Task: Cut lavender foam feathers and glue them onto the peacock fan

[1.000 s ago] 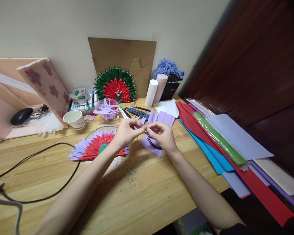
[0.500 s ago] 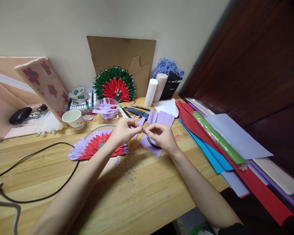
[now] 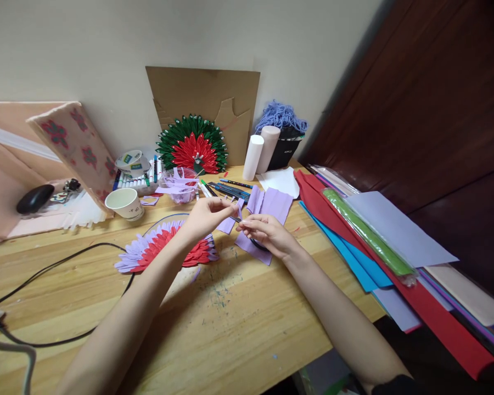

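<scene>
Both forearms stretch out over the desk (image 3: 230, 340), slanting inward so that the fingertips almost meet. The left hand (image 3: 208, 216) pinches narrowly, thumb against fingers, on one small purple strip (image 3: 239, 209); the right hand (image 3: 271, 236), its fingers curled, holds one pair of black-handled scissors (image 3: 258, 246), their tips near that strip. I count two fans: one purple-and-red (image 3: 164, 247) beside the left hand, one green-and-red (image 3: 192, 145) beyond it. Two pale cylinders (image 3: 253, 158) stand beyond the right hand; one cup (image 3: 125, 212) sits left of the left.
</scene>
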Available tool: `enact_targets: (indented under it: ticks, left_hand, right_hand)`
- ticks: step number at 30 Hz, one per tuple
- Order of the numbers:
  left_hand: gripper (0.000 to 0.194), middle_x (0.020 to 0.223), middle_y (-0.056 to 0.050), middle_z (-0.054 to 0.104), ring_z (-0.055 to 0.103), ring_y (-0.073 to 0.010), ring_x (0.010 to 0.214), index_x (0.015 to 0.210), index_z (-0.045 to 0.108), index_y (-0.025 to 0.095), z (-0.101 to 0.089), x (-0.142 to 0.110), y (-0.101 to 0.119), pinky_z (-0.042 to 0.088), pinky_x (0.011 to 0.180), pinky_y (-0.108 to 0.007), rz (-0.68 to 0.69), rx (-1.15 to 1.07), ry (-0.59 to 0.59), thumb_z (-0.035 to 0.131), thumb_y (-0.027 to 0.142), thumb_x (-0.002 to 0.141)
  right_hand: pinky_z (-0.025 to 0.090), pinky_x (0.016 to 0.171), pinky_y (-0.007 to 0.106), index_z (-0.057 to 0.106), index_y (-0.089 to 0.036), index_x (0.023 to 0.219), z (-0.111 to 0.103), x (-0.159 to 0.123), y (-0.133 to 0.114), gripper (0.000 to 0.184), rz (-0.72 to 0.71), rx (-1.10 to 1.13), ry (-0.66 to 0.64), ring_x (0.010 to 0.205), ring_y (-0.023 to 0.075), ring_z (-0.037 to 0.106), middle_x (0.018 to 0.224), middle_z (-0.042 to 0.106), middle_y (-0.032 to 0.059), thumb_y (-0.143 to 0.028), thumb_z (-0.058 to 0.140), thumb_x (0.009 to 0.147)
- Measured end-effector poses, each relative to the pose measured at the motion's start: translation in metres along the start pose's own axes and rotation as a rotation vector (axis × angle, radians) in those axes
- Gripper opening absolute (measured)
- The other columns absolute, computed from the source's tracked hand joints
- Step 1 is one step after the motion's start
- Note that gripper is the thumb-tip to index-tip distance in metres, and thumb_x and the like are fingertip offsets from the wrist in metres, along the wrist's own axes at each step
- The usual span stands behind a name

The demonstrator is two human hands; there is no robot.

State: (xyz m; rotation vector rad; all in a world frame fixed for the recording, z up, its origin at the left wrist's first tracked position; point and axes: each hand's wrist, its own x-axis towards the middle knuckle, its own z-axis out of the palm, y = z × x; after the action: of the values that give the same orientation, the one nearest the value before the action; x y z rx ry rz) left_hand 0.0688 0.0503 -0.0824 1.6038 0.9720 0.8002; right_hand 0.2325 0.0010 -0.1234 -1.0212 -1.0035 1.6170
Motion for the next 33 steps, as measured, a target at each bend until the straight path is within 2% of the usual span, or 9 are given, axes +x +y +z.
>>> enact_targets:
  ticks: [7, 13, 16, 22, 27, 33]
  left_hand:
    - [0.012, 0.068, -0.002, 0.063, 0.059, -0.0131, 0.064, 0.067, 0.059, 0.014, 0.0016, -0.0010, -0.0026, 0.046, 0.064, -0.025, 0.068, 0.088, 0.036, 0.061, 0.026, 0.066]
    - [0.021, 0.067, -0.002, 0.061, 0.056, -0.0122, 0.062, 0.067, 0.057, 0.015, 0.0028, -0.0027, -0.0009, 0.043, 0.059, -0.024, 0.125, 0.120, 0.021, 0.060, 0.036, 0.071]
    - [0.020, 0.065, -0.001, 0.060, 0.054, -0.0117, 0.061, 0.065, 0.056, 0.016, 0.0026, -0.0026, -0.0010, 0.042, 0.058, -0.023, 0.145, 0.144, 0.028, 0.059, 0.035, 0.072]
    - [0.014, 0.067, 0.000, 0.060, 0.054, -0.0110, 0.063, 0.067, 0.056, 0.016, -0.0015, -0.0037, -0.0001, 0.041, 0.059, -0.022, 0.170, 0.140, -0.029, 0.055, 0.027, 0.074]
    - [0.019, 0.069, 0.000, 0.061, 0.054, -0.0116, 0.065, 0.070, 0.061, 0.016, -0.0054, -0.0031, -0.0004, 0.042, 0.062, -0.023, 0.211, 0.169, -0.053, 0.055, 0.033, 0.075]
    - [0.024, 0.070, -0.002, 0.064, 0.058, -0.0130, 0.069, 0.069, 0.063, 0.015, -0.0044, -0.0007, -0.0028, 0.044, 0.068, -0.025, 0.177, 0.014, -0.113, 0.057, 0.037, 0.075]
  right_hand:
    - [0.045, 0.061, 0.018, 0.069, -0.017, 0.073, 0.0026, -0.0002, 0.0012, 0.015, -0.069, -0.027, 0.032, 0.063, 0.0071, 0.057, 0.077, 0.069, 0.0020, -0.031, 0.069, 0.068]
    - [0.045, 0.061, 0.020, 0.067, -0.017, 0.074, 0.0033, -0.0001, 0.0023, 0.017, -0.119, -0.114, 0.037, 0.065, 0.0089, 0.058, 0.076, 0.068, 0.0026, -0.033, 0.067, 0.069]
    - [0.046, 0.062, 0.021, 0.067, -0.017, 0.074, 0.0028, 0.0002, 0.0040, 0.017, -0.139, -0.161, 0.028, 0.066, 0.0097, 0.059, 0.076, 0.068, 0.0025, -0.034, 0.067, 0.070]
    - [0.046, 0.060, 0.020, 0.067, -0.017, 0.074, 0.0048, -0.0011, 0.0020, 0.016, -0.215, -0.216, 0.043, 0.065, 0.0097, 0.058, 0.074, 0.067, 0.0013, -0.033, 0.065, 0.072]
    - [0.047, 0.060, 0.021, 0.067, -0.018, 0.073, 0.0070, -0.0025, -0.0004, 0.015, -0.267, -0.265, 0.061, 0.067, 0.0110, 0.059, 0.073, 0.067, 0.0010, -0.033, 0.065, 0.072]
    - [0.047, 0.059, 0.022, 0.066, -0.017, 0.072, 0.0063, -0.0015, 0.0004, 0.015, -0.284, -0.297, 0.072, 0.062, 0.0100, 0.057, 0.072, 0.067, 0.0008, -0.032, 0.065, 0.072]
